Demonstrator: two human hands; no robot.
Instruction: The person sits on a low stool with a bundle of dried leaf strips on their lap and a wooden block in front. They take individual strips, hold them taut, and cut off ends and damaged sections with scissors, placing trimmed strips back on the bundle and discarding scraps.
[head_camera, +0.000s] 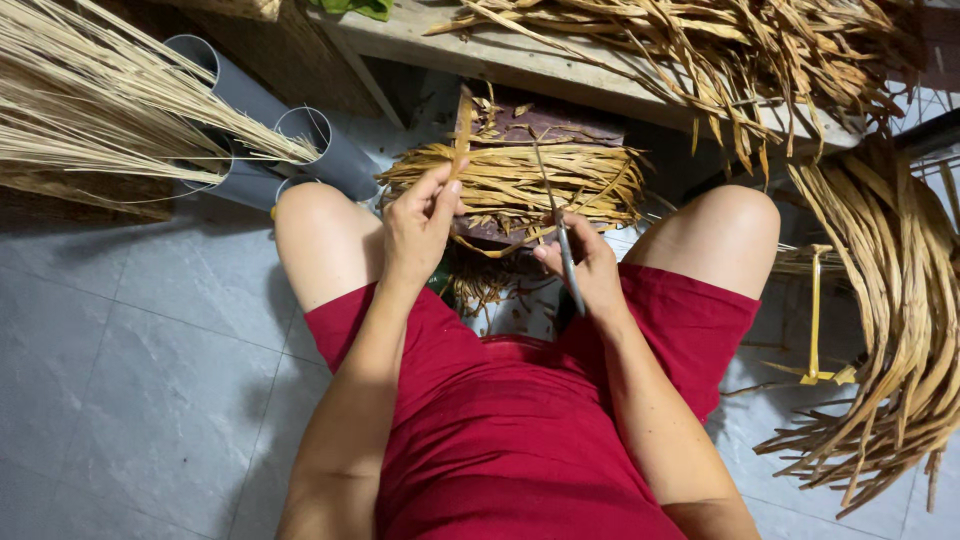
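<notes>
The person sits in red shorts with knees apart, over a grey tiled floor. The right hand is closed around a thin grey blade that points up and away. The left hand pinches one dry leaf strip between thumb and fingers and holds it upright. The strip is long, flat and straw yellow. Just past both hands lies a bundle of dry leaves, yellow-brown and curly at the ends. It rests across a dark wooden block between the knees, and the strip stands at the bundle's left end. The blade tip reaches over the bundle's middle. Bits of leaf litter the floor under the hands. To the right, a big heap of leaves hangs down near the right knee. To the left, grey plastic pipes lie on the floor, with a bunch of thin pale sticks over them. Farther off, more dry leaves lie along the front edge of a wooden bench.
</notes>
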